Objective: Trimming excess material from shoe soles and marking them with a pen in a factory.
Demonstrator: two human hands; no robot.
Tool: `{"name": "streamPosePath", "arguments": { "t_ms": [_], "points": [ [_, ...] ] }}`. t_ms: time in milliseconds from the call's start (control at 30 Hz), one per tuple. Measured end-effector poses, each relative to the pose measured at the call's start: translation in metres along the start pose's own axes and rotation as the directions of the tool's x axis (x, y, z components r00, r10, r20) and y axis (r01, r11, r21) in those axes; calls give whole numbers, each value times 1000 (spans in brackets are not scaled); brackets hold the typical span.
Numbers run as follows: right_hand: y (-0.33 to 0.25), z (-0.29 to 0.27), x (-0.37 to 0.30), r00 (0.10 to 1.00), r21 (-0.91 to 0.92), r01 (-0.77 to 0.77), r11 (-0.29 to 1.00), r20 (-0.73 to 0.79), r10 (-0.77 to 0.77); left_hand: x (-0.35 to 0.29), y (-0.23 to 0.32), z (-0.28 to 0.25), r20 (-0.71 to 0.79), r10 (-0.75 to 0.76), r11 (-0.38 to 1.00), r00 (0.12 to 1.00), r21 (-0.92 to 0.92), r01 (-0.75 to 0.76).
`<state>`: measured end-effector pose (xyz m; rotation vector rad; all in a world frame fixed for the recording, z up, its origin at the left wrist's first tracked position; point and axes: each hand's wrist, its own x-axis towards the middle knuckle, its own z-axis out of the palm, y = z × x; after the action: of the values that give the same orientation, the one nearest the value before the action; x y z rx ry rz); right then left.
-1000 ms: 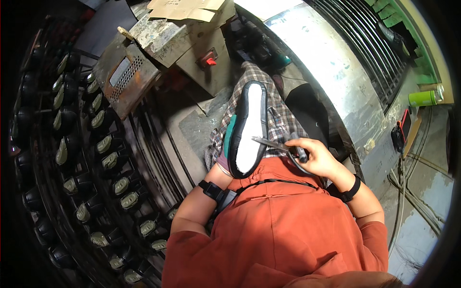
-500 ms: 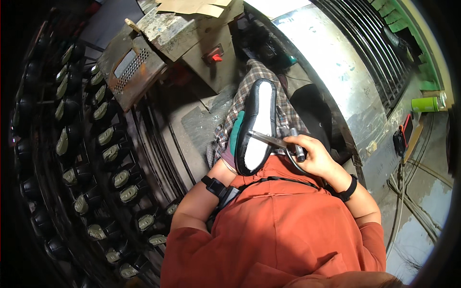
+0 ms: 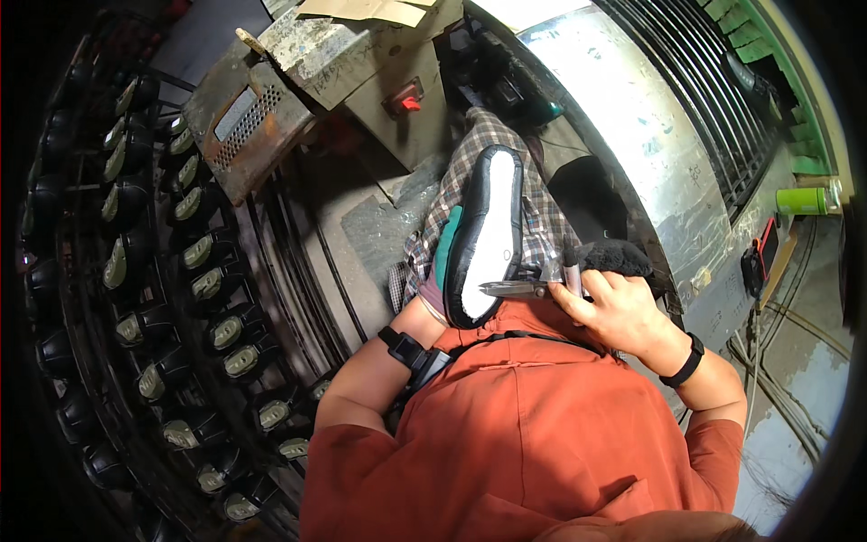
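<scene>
A black shoe upper lies sole side up across my lap, its leather edge folded in around a white insole. My left hand, in a teal and purple glove, grips the shoe from its left side; most of the fingers are hidden beneath it. My right hand is bare and closed around the handles of metal pincers. Their jaws point left over the insole near the shoe's close end; whether they touch it I cannot tell. Beside my right knuckles is a black fuzzy thing.
Racks of black shoes fill the left side. Ahead stands a metal machine with a perforated plate and a red switch. To the right is a worn metal bench with black bars, and a green can beyond it.
My right hand has moved right and its grip has turned. The pincers' jaws have shifted toward my body and the shoe's close end. The black fuzzy thing has come into view; the left hand stays put.
</scene>
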<state>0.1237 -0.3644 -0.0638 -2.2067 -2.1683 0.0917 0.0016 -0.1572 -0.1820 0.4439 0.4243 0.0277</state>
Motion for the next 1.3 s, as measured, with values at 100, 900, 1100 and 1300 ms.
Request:
{"name": "streamPosePath", "arguments": {
  "t_ms": [100, 900, 1100, 1300],
  "points": [
    [7, 15, 12, 1000, 210, -11, 978, -17, 15, 1, -13, -26, 175, 133, 983, 976, 100, -152],
    [0, 85, 33, 801, 836, -202, -510, 441, 406, -60, 28, -1, 90, 170, 960, 981, 210, -185],
    [-11, 77, 67, 882, 953, -293, -79, 301, 361, -52, 3, 1, -216, 193, 976, 957, 147, -163],
    [-16, 77, 68, 940, 949, -226, 221, 153, 306, -90, 20, -60, -352, 380, 877, 855, -156, -454]
  ]
}}
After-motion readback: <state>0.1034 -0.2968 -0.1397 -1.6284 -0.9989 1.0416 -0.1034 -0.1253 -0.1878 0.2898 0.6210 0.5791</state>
